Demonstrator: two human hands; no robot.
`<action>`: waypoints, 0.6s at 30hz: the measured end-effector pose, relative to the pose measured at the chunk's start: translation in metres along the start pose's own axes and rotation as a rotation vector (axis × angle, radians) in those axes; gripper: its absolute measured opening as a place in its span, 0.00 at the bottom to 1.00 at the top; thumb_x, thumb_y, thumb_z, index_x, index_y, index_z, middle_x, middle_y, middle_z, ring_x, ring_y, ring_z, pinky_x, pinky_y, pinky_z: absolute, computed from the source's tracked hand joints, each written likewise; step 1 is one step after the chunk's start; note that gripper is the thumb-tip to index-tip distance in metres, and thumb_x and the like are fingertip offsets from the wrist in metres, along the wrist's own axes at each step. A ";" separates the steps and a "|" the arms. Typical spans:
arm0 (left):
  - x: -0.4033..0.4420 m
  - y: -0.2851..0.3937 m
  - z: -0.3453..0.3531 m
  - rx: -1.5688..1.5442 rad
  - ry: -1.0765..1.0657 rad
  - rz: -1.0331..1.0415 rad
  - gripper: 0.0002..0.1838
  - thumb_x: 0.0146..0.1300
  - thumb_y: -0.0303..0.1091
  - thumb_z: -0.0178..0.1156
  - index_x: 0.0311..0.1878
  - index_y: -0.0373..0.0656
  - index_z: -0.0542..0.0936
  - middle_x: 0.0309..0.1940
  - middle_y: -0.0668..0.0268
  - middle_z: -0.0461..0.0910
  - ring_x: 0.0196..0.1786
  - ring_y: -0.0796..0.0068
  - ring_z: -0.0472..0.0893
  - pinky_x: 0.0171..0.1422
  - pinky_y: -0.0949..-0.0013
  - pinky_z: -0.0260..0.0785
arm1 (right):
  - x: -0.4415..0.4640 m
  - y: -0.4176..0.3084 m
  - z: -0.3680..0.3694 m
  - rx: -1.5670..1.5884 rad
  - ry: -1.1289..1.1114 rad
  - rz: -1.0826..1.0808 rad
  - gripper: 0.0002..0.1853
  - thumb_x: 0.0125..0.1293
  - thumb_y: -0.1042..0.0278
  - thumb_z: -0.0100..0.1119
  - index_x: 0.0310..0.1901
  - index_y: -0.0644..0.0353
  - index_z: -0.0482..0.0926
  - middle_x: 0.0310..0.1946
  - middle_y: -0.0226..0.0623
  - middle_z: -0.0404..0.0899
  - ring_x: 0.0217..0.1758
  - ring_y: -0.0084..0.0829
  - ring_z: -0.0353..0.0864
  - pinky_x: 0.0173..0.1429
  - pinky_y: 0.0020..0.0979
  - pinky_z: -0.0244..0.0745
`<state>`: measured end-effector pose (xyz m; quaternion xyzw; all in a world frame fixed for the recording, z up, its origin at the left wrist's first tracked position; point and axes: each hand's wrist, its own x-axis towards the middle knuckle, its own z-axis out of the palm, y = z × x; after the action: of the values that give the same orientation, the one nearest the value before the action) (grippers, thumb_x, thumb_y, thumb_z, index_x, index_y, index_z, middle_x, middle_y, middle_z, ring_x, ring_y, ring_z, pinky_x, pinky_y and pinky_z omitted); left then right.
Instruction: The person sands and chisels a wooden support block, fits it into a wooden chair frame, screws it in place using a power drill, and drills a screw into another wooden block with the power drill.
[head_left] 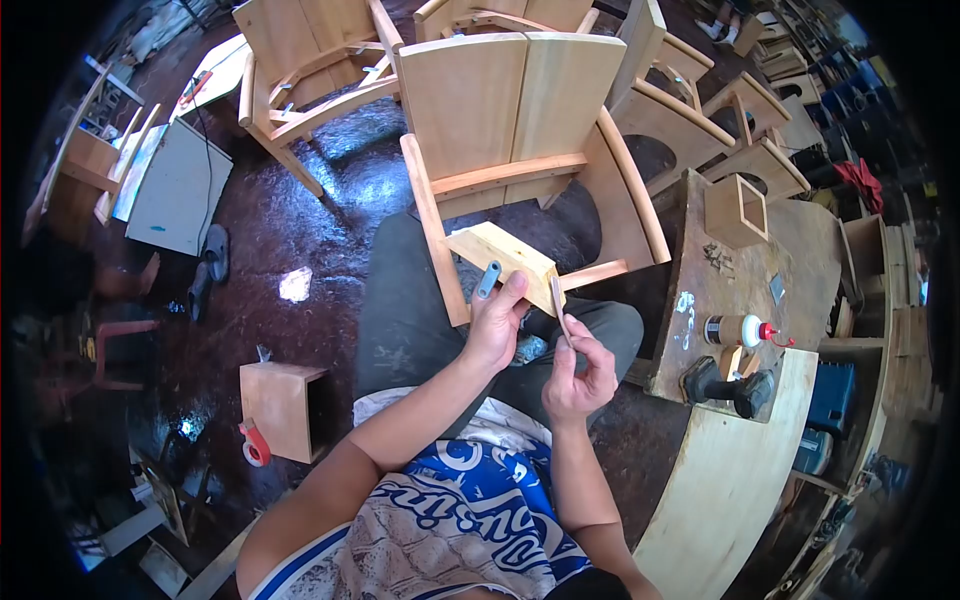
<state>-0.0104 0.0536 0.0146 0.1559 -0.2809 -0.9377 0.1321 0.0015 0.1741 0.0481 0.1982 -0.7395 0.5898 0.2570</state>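
A pale wooden piece (505, 252) with slanted edges lies across the front of a wooden chair frame (510, 110), above my lap. My left hand (497, 322) is closed on its near side, with a small grey-blue tool (489, 280) standing up at the thumb. Between the fingers of my right hand (580, 375) is a thin flat stick (560, 305), its tip touching the right end of the wooden piece. What the tip does there is too small to tell.
At the right, a worn bench (680, 300) bears a glue bottle (735, 330), a cordless drill (722, 388), screws and a wooden box (735, 212). More chair frames (310, 50) stand ahead. Left on the floor are a box (275, 410), a tape dispenser (256, 443) and sandals (215, 252).
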 end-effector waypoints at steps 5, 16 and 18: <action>0.004 -0.002 -0.008 -0.055 0.016 -0.083 0.28 0.75 0.47 0.64 0.70 0.44 0.71 0.62 0.62 0.80 0.65 0.67 0.80 0.73 0.57 0.73 | 0.003 -0.002 -0.013 -0.031 -0.096 -0.106 0.09 0.63 0.85 0.67 0.42 0.66 0.78 0.42 0.55 0.90 0.42 0.43 0.92 0.49 0.35 0.86; 0.003 0.003 -0.006 -0.140 0.064 -0.202 0.28 0.73 0.50 0.66 0.67 0.43 0.74 0.59 0.62 0.82 0.63 0.67 0.82 0.71 0.58 0.74 | 0.009 0.003 -0.023 -0.058 -0.163 -0.208 0.11 0.56 0.88 0.68 0.38 0.64 0.79 0.40 0.51 0.90 0.38 0.42 0.91 0.44 0.34 0.86; 0.004 0.006 -0.008 -0.081 0.061 -0.207 0.28 0.77 0.54 0.59 0.70 0.46 0.72 0.63 0.64 0.80 0.66 0.70 0.80 0.72 0.60 0.73 | 0.006 0.005 -0.029 -0.073 -0.162 -0.213 0.11 0.56 0.88 0.68 0.38 0.64 0.79 0.39 0.50 0.90 0.37 0.42 0.91 0.43 0.34 0.86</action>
<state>-0.0102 0.0436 0.0106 0.2070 -0.2209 -0.9518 0.0492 -0.0019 0.2032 0.0524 0.3129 -0.7537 0.5139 0.2646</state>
